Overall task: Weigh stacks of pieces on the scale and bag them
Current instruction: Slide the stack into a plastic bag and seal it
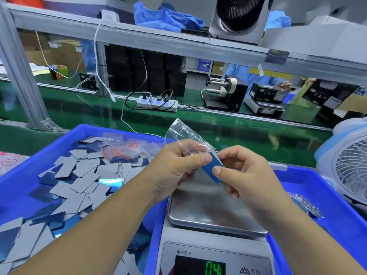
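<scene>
Both hands are up over the scale now. The left hand pinches the mouth of a small clear bag, thumb curled over the front, the bag's body trailing up and away beyond those fingers. The right hand pinches a blue stack of pieces between thumb and fingertips, gripping its near lower end.

Here's the key line-up: the stack's long axis slants up and to the left, its far end nosing right at the bag mouth, touching or just inside, hard to tell through the plastic. So the bag lies straight ahead of the right fingertips, along the stack's own length. My read: the right hand pushes along that slant while the left keeps the mouth open.

Loose pieces fill the blue tray beside the left wrist.
</scene>
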### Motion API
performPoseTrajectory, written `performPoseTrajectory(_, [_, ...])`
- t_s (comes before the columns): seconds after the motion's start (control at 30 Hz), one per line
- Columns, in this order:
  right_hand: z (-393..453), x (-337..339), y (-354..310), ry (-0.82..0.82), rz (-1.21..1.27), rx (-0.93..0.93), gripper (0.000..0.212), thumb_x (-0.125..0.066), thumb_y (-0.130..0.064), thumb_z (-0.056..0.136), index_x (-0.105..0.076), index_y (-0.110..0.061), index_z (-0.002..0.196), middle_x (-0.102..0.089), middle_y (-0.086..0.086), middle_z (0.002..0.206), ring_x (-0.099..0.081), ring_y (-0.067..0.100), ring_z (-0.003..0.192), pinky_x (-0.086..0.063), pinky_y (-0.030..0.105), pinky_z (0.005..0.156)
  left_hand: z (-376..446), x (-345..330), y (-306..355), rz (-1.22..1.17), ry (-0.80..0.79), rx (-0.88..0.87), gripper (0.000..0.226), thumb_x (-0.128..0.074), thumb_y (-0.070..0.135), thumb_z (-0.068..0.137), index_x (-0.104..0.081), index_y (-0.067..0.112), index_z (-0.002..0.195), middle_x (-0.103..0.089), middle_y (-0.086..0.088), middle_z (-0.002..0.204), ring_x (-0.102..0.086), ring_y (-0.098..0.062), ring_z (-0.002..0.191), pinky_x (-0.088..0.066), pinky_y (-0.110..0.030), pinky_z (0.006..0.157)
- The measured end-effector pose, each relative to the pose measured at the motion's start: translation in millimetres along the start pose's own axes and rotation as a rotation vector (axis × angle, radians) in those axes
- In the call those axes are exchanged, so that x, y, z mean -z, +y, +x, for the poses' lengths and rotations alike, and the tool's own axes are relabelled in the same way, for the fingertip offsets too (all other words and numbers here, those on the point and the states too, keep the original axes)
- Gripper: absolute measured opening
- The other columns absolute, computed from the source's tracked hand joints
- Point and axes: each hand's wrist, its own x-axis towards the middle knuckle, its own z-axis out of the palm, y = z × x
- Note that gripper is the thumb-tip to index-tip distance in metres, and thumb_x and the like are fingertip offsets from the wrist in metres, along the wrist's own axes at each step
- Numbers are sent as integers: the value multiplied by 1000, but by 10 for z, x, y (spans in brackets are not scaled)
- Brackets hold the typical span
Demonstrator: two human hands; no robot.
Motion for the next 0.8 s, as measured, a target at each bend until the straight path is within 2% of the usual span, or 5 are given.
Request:
performPoseTrajectory(0.2, [-8, 8, -19, -14, -57, 81, 16, -69, -16, 70, -71, -25, 83, -70, -1, 73, -44, 9, 47, -35, 21, 45, -22, -47, 26, -19, 10, -26, 12, -82, 21, 69, -75, 27, 77, -54, -3, 75, -38, -8, 54, -30, -24, 54])
performPoseTrajectory(0.33, [-11, -17, -20, 21, 102, 88, 15, -67, -11, 71, -71, -21, 81, -67, 0, 74, -42, 8, 44, -32, 18, 42, -9, -70, 24, -91, -28, -19, 13, -79, 30, 74, -79, 25, 86, -51, 10, 61, -36, -6, 50, -27, -19, 49])
performPoseTrajectory(0.47, [-6, -11, -26, 62, 278, 28, 16, -64, -10, 70, -68, -22, 79, -60, 2, 70, -33, 10, 42, -27, 18, 41, 10, -55, 22, -147, 21, -9, 13, -70, 30, 82, -80, 24, 88, -46, 8, 60, -34, -7, 51, -28, -18, 47])
performPoseTrajectory(0.63, [-11, 39, -40, -7, 422, -40, 22, -59, -11, 74, -58, -9, 96, -56, 20, 95, -31, 10, 39, -27, 16, 39, 13, -37, 30, -58, 59, -29, 13, -72, 32, 79, -80, 26, 86, -41, 6, 64, -30, -10, 54, -24, -25, 52])
performPoseTrajectory(0.8, [-13, 26, -31, -37, 409, -50, 17, -60, -12, 74, -59, -13, 91, -55, 9, 69, -32, 11, 37, -27, 15, 38, -10, -79, -8, 71, 30, -42, 13, -68, 35, 84, -76, 28, 77, -49, 8, 65, -35, -9, 55, -26, -27, 56])
